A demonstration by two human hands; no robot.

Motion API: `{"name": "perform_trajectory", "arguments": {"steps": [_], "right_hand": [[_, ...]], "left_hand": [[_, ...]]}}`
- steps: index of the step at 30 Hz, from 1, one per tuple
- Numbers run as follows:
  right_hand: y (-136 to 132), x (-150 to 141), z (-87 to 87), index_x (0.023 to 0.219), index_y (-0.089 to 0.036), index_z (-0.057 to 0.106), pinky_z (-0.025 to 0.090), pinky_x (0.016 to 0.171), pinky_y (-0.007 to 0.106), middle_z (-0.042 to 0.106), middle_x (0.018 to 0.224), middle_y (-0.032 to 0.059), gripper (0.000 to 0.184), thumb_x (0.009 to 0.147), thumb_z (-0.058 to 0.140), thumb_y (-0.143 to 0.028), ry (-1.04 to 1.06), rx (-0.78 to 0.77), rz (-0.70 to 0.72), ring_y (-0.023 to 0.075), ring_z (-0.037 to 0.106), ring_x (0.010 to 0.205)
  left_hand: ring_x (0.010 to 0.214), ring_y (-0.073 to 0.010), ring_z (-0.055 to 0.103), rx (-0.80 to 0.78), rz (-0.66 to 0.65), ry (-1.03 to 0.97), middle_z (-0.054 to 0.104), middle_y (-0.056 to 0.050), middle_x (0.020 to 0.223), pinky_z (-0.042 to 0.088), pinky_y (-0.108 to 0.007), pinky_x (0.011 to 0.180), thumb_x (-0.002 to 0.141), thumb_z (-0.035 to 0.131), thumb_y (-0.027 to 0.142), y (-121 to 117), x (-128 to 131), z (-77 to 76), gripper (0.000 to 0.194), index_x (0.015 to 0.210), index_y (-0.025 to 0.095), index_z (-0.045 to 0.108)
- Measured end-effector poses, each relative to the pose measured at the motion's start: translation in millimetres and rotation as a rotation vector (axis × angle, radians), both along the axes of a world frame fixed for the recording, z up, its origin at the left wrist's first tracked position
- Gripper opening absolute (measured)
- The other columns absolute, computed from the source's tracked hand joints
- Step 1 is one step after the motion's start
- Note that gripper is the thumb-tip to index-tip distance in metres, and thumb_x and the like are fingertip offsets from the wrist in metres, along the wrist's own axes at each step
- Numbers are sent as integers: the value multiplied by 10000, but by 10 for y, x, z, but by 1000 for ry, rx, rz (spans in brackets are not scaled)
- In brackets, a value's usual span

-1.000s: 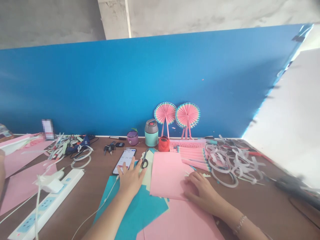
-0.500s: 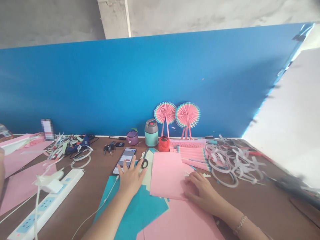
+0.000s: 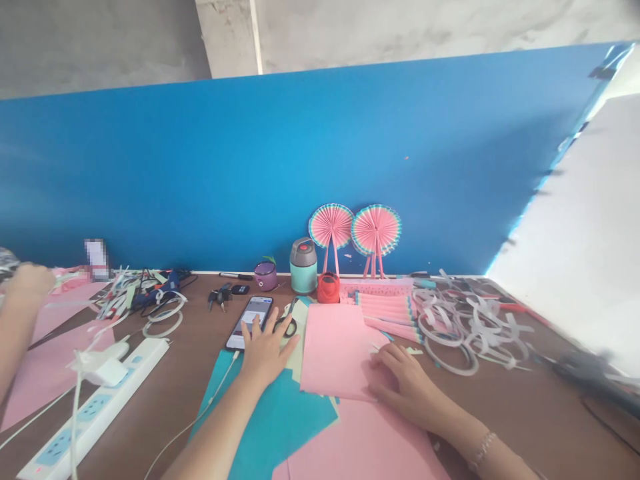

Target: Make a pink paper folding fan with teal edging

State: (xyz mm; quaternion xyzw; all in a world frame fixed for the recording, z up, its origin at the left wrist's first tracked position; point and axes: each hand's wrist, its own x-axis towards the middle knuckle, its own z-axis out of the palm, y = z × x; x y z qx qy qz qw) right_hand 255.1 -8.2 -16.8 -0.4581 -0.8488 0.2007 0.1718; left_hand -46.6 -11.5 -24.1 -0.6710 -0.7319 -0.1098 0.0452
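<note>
the left hand's point(image 3: 267, 360) grip was spread wide with nothing held, fingertips over the lower right of the phone point(image 3: 254, 309) at eleven o'clock and close by the scissors point(image 3: 294, 327) at one. the right hand's point(image 3: 407, 383) grip was partly curled on the upper pink paper's point(image 3: 330, 347) four o'clock edge; i could not tell whether it pinched anything. that paper lay between the hands on the tabletop point(image 3: 195, 360); from it, the larger pink sheet point(image 3: 360, 447) lay between five and six o'clock, teal paper point(image 3: 280, 417) between seven and eight. the red container point(image 3: 329, 289) stood at twelve, the turquoise flask point(image 3: 303, 275) at eleven, two pink fans point(image 3: 376, 230) just past twelve. whitish strips point(image 3: 443, 341) lay at three; another person's hand point(image 3: 34, 280) was at nine.
</note>
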Motion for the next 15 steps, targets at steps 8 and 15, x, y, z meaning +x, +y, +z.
{"name": "perform_trajectory", "arguments": {"steps": [8,15], "right_hand": [[0,26,-10,968,-217,552,433,841,401,548,1025,82,213,825,558,-375,31,24,4,246,511,955],[12,34,20,920,-208,567,444,799,390,588,970,84,151,846,518,-329,75,99,10,243,544,915]], "left_hand": [[1373,-368,211,105,-39,-71,317,-13,1500,94,-660,1056,932,273,492,-73,47,129,486,1382,353,394],[1370,-282,265,34,-261,-108,371,-67,1472,216,-544,1096,941,262,479,-178,149,321,516,1386,260,402]]}}
